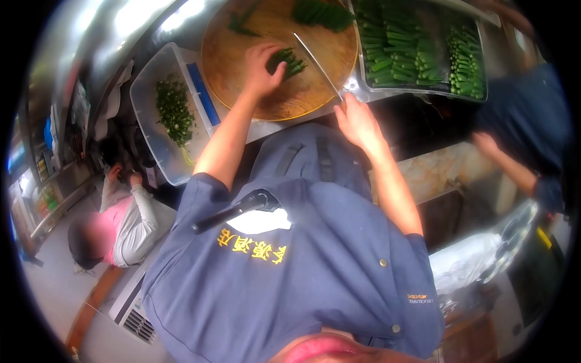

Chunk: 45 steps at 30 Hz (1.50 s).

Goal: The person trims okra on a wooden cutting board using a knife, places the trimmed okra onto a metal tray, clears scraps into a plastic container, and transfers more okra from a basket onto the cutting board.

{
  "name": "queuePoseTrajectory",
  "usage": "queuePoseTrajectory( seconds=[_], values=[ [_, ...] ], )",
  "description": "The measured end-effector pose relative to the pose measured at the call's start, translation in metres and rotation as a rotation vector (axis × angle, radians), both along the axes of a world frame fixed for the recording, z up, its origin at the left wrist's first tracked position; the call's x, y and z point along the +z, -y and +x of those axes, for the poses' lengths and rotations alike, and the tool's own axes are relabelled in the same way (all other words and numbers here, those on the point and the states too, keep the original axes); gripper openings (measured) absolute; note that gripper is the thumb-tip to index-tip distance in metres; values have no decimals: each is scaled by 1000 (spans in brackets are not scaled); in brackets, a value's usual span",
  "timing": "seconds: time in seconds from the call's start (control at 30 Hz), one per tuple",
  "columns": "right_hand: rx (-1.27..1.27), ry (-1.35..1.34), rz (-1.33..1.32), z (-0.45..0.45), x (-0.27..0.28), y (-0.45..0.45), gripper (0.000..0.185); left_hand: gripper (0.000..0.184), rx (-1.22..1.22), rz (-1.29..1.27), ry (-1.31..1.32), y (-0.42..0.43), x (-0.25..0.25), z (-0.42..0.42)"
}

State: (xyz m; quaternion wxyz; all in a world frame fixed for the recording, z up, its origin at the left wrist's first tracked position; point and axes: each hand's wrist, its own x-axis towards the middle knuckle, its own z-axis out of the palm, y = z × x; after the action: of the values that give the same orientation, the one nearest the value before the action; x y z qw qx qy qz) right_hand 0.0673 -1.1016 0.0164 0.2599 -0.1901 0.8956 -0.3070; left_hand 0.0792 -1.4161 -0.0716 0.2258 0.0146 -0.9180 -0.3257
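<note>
My left hand [263,71] is closed around a bunch of green pods [289,63] that look like okra, pressed onto a round wooden cutting board [225,54]. In my right hand [358,123] is a kitchen knife [318,63], gripped by its handle at the near right of the board. Its blade points up and to the left over the wood, apart from the bunch. More green pods [324,13] lie at the board's far edge, and a few loose green pieces [242,23] lie at its far left.
Left of the board stands a clear plastic bin [160,142] with cut green bits [174,109]. To the right, a tray [423,92] holds rows of okra [396,45]. One person [130,221] is at the left, another person's arm [508,160] at the right.
</note>
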Motion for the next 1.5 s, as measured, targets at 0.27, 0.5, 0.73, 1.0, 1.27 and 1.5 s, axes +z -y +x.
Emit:
queuePoseTrajectory(
  seconds=[0.27, 0.5, 0.73, 1.0, 1.27, 1.5],
  values=[
    [1, 10, 10, 4, 5, 5, 31, 21, 1, 65, 84, 13, -16, 7],
    [-14, 40, 12, 3, 29, 16, 31, 19, 10, 10, -11, 2, -10, 0],
    [-31, 38, 24, 7, 18, 22, 34, 15, 29, 234, 97, 15, -21, -9],
    [-41, 49, 49, 10, 14, 22, 34, 15, -11, 316, 136, 16, -19, -17],
    [-39, 0, 27, 11, 16, 25, 30, 19, -116, 13, -25, 12, -13, -15],
    [32, -12, 13, 13, 26, 48, 24, 26, -173, 65, -14, 8, -28, -10]
  ],
)
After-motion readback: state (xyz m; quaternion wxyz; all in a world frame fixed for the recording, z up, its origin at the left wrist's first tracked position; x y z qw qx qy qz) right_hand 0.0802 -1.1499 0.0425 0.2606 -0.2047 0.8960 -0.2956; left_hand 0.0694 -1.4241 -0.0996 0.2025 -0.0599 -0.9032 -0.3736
